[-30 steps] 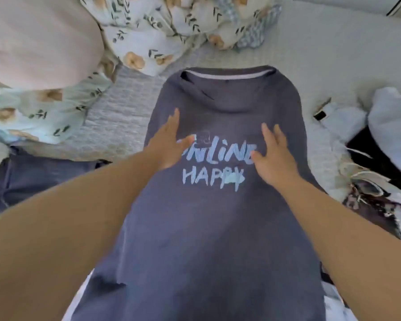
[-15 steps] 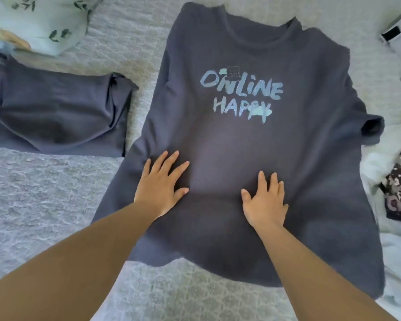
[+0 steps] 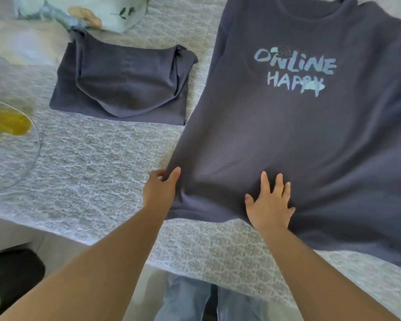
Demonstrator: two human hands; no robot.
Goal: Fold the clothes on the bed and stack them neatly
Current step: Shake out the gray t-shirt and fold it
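Dark grey-blue cotton T-shirt with pale blue "ONLINE HAPPY" lettering [image 3: 310, 140] lies spread front-up on the bed with a pale grey textured coverlet [image 3: 90, 172], occupying the right half of the bed's near side; neckline points toward the far edge, hem toward the near edge, where it lies just short of the drop. The fabric is mostly flat, with soft creases radiating from the lower left corner. Left hand [image 3: 160, 191] is at that lower left hem corner: thumb lies on top of the cloth, the other fingers curl at the shirt's side edge, pinching the fabric, which bunches slightly there. Right hand [image 3: 270, 205] rests flat on the shirt near the middle of the hem, fingers straight and spread, palm down, holding nothing. The shirt's right side runs out of view at the frame edge. To the left of the shirt, further in from the near edge and not touching it, sits a folded dark grey-blue garment [image 3: 123, 86], roughly rectangular, with a loose pouch of cloth sagging across its top layer. Beyond that, at the far left corner, a pale floral-print bedding piece [image 3: 97, 12] touches the folded garment's far corner. A blurred curved transparent rim with a yellow patch [image 3: 12, 135] shows at the left edge; cannot tell what it is. Below the bed's near edge, light blue denim trousers of the person [image 3: 195, 300] are visible between the forearms.
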